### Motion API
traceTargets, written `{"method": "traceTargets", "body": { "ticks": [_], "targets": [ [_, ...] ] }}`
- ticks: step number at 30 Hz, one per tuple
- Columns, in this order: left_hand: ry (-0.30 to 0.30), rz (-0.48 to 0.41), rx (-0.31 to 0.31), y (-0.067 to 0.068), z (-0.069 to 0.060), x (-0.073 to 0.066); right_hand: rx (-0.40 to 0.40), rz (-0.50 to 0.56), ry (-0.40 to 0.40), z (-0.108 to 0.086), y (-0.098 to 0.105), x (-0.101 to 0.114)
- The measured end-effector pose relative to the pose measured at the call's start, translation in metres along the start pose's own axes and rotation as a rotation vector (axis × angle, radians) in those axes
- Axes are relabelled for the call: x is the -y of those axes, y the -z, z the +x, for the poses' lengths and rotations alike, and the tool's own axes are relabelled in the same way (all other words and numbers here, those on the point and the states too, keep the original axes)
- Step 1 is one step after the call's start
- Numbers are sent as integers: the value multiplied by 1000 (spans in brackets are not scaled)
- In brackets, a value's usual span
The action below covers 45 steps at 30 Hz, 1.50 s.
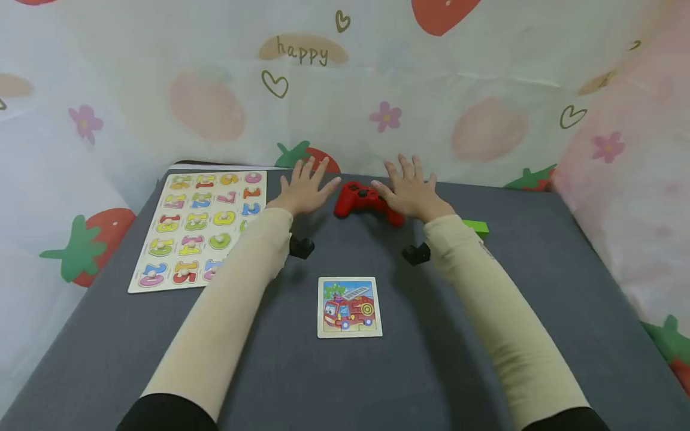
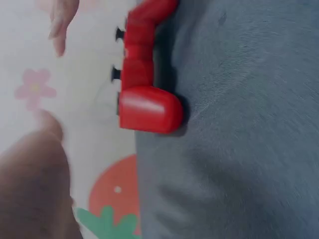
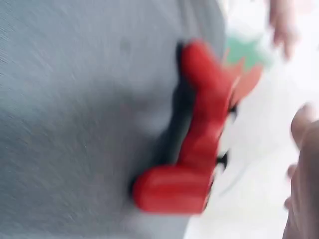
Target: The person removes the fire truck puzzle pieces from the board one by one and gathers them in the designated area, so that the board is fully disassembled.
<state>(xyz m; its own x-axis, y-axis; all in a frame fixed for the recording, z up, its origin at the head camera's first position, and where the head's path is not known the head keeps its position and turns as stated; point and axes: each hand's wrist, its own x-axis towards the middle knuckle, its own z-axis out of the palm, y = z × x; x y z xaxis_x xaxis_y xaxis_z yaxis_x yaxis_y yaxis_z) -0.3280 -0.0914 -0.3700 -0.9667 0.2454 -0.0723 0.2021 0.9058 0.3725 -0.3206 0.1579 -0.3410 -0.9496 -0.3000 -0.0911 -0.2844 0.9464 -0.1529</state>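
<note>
Near the far edge of the table lies a red game controller (image 1: 360, 197) with black thumbsticks. My left hand (image 1: 303, 193) is spread to its left, apart from it, holding nothing. On the other side my right hand (image 1: 412, 194) is spread too, its thumb overlapping the controller's right part in the head view; whether they touch I cannot tell there. The left wrist view has the controller (image 2: 147, 107) with a gap to the left hand (image 2: 35, 184). In the blurred right wrist view, the controller (image 3: 187, 149) stands apart from the right hand (image 3: 306, 169).
A wooden number puzzle board (image 1: 185, 224) lies at the left, partly behind the left forearm. Closer to me is a small fire-truck puzzle (image 1: 349, 308). A green block (image 1: 477, 227) shows behind the right sleeve. A strawberry-print cloth (image 1: 388, 78) hangs along the table's back.
</note>
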Motion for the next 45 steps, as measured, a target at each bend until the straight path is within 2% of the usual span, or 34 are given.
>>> {"method": "traceTargets", "body": {
  "ticks": [1,3,6,8,10,12,15,19,22,26,30,34,38,45],
  "targets": [
    [-45,-8,-13,1,-7,2,-24,4,25,-9,-1,1],
    [-130,-42,-40,2,-30,4,-77,11,85,-32,-4,6],
    [-236,-137,-75,-7,-75,4,-121,68,190,-75,-19,18],
    [-275,-203,-75,-21,-107,0,-100,121,254,-102,-33,26],
    [-304,-248,-40,-39,-134,-5,-50,184,294,-121,-48,33],
    [-335,-259,-7,-58,-153,-12,-5,212,313,-134,-62,38],
    [-343,-264,12,-82,-171,-19,22,216,319,-142,-77,45],
    [-308,-237,-8,-101,-178,-23,-2,207,303,-144,-85,47],
    [-319,-202,-19,-108,-180,-21,-8,217,285,-145,-88,48],
    [-398,-123,-48,-112,-182,-20,-34,238,251,-148,-90,49],
    [-452,-64,-62,-116,-181,-19,-73,280,216,-150,-91,49],
    [-475,-37,-68,-117,-182,-19,-83,328,193,-150,-95,49],
    [-473,-6,-51,-116,-181,-18,-73,384,170,-149,-96,49],
    [-486,-9,-40,-115,-178,-17,-38,442,128,-148,-95,48]
  ]
}}
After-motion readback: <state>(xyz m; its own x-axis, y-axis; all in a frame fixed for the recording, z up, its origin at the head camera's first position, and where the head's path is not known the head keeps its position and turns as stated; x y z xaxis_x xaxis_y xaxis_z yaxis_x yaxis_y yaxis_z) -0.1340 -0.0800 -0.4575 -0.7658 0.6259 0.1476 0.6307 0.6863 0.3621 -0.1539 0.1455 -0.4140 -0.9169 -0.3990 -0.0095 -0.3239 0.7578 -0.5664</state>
